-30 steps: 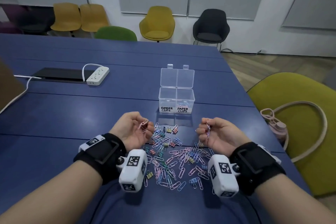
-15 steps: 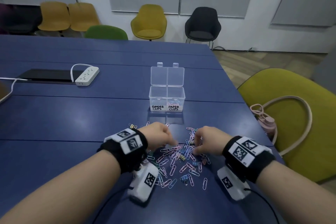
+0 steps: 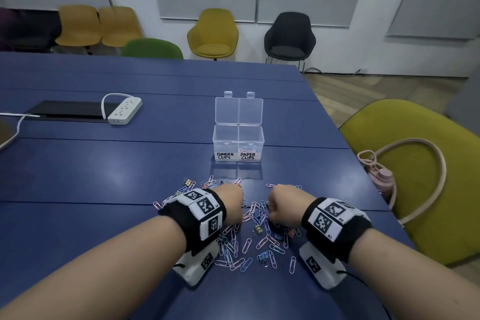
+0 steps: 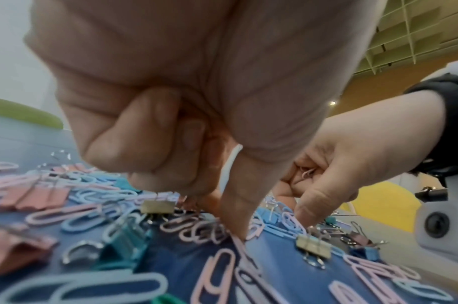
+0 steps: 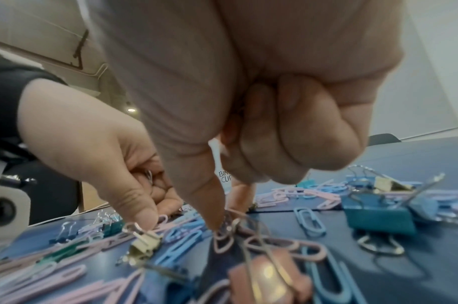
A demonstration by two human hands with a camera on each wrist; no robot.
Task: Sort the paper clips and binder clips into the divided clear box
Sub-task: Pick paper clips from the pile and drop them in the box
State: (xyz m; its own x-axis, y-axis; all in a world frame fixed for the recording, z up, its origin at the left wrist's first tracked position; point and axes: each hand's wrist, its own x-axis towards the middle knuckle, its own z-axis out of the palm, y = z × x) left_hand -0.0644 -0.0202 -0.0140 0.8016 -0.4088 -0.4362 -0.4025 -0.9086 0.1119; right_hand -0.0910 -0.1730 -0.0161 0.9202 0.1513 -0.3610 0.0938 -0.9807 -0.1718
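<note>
A pile of pink and blue paper clips (image 3: 257, 236) mixed with small binder clips (image 3: 258, 228) lies on the blue table (image 3: 104, 176). My left hand (image 3: 232, 200) is palm down over the pile's left side. Its thumb (image 4: 238, 230) presses a pink paper clip (image 4: 196, 232), and its curled fingers hold clips (image 5: 149, 176). My right hand (image 3: 281, 205) is palm down beside it, keeping pink clips (image 4: 308, 172) in its palm and pinching another pink clip (image 5: 222, 236). The clear box (image 3: 238, 138) stands open behind them. Its PAPER CLIPS side (image 3: 248, 150) holds a few clips.
A white power strip (image 3: 124, 110) and a black panel (image 3: 67, 112) lie far left. An olive chair (image 3: 415, 163) with a pink bottle (image 3: 381, 176) and a beige strap stands at the table's right edge. Bare table lies between pile and box.
Both hands were palm up above the pile, showing held clips. They have turned palm down and dropped onto the pile, fingertips among the clips.
</note>
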